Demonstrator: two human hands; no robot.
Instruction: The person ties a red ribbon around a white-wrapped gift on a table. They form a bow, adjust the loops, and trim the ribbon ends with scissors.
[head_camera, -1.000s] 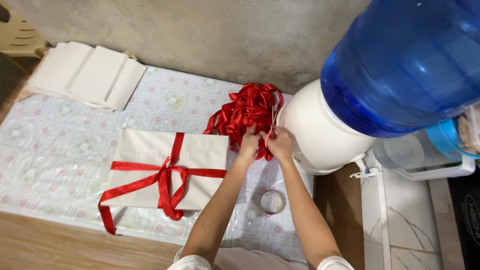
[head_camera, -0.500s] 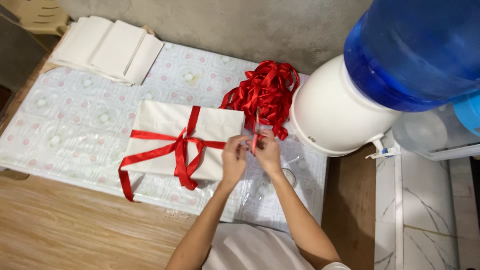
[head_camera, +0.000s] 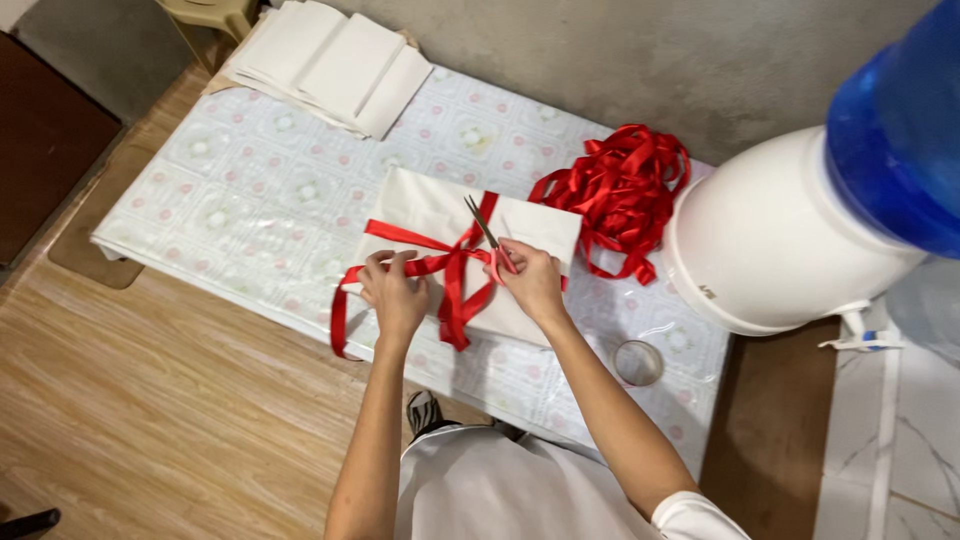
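- Right hand (head_camera: 530, 280) is gripping small scissors with pinkish handles (head_camera: 487, 237), blades parted above the red satin ribbon (head_camera: 440, 262)
- Left hand (head_camera: 393, 292) is pinching that ribbon on the flat white paper-wrapped parcel (head_camera: 420, 205)
- Parcel is lying on the floral plastic-covered table (head_camera: 250, 190), near a loose red ribbon heap (head_camera: 620, 185)

Head cam, looks down on table (head_camera: 250, 190).

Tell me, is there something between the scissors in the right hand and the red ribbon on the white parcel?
Nothing visible. The right hand holds the scissors directly above the ribbon crossing the parcel; the left hand presses the ribbon beside them.
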